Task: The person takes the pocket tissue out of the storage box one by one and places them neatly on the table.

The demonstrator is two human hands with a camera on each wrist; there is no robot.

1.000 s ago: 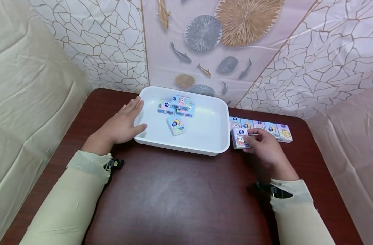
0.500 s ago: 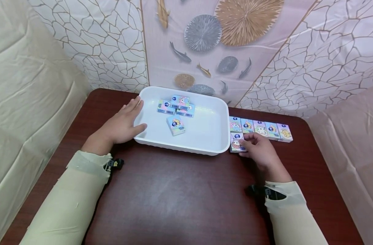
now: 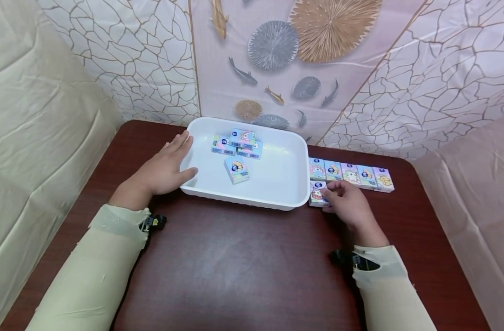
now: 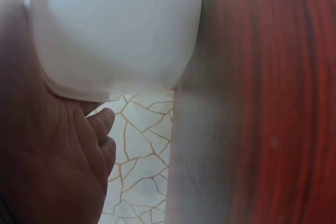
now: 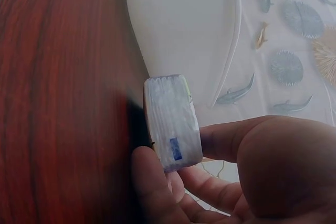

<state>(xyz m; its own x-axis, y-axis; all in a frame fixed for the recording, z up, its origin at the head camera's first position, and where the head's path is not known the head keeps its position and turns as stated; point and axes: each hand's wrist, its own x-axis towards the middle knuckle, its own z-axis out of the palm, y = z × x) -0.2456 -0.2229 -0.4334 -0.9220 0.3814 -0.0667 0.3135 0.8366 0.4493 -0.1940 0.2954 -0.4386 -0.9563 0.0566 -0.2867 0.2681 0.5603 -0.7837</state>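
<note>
A white tray [image 3: 285,193] stands on the dark red table [image 3: 235,266], with several small colourful tissue packs [image 3: 237,147] inside. My left hand [image 3: 165,168] lies flat against the tray's left rim [image 4: 52,85], fingers straight. My right hand [image 3: 347,202] pinches one tissue pack [image 3: 317,193] lying on the table just right of the tray; the right wrist view shows thumb and fingers around the pack [image 5: 172,121]. A row of several packs [image 3: 351,174] lies flat just behind that hand.
A patterned wall covering [image 3: 277,59] with fish and fan shapes rises behind the table. Cream cloth [image 3: 37,128] hangs at the left and pinkish cloth [image 3: 475,184] at the right. Bare tabletop stretches in front of the tray.
My right hand has brought its tissue pack down and a little left until it lies on the table beside the tray. The left hand has stayed on the tray's rim.
</note>
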